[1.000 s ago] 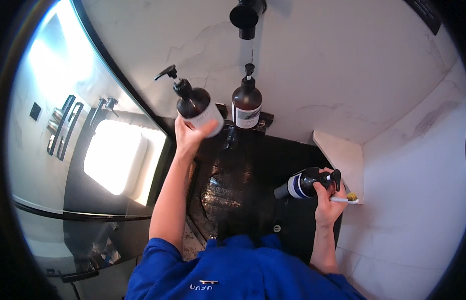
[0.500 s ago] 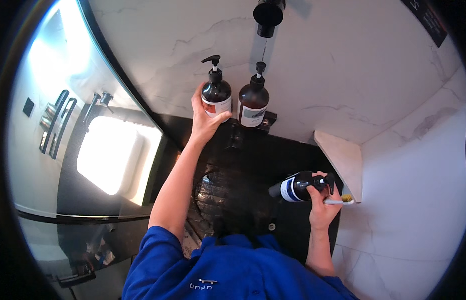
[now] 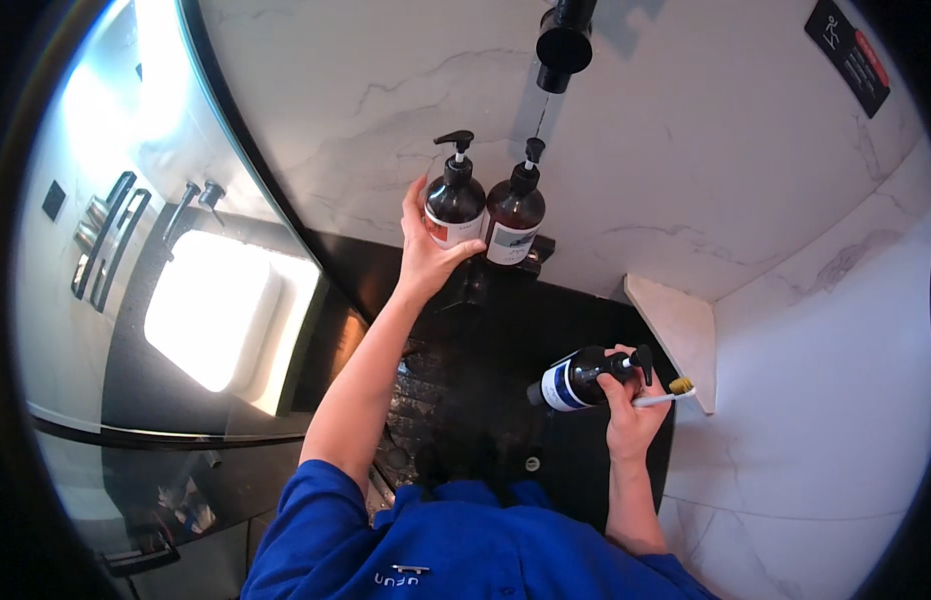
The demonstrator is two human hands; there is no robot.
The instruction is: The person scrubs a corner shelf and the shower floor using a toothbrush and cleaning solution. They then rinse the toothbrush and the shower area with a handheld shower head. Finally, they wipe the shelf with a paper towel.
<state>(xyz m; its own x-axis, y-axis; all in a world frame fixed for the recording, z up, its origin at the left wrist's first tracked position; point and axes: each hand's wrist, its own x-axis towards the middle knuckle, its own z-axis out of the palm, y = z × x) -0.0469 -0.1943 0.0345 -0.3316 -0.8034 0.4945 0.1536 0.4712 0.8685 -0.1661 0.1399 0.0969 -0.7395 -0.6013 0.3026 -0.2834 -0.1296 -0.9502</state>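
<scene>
We locate the first bottle [image 3: 453, 212] upright in the left hand [image 3: 430, 262], which wraps its lower body, just beside the second bottle [image 3: 514, 222] at the wall [image 3: 685, 170]. We cannot tell whether its base is supported. The right hand [image 3: 633, 428] grips the third bottle [image 3: 585, 378], tilted with its pump head [image 3: 640, 362] to the right, together with a brush [image 3: 665, 395].

We rate the held bottles as stiff, fairly heavy if full, and slippery if wet; fill levels are not readable. We recommend a full wrap around the body at the label [image 3: 452, 232], never the pump head, which may turn or press down. We rate the brush as light and stiff; hold its white handle, clear of the yellowish bristles.
</scene>
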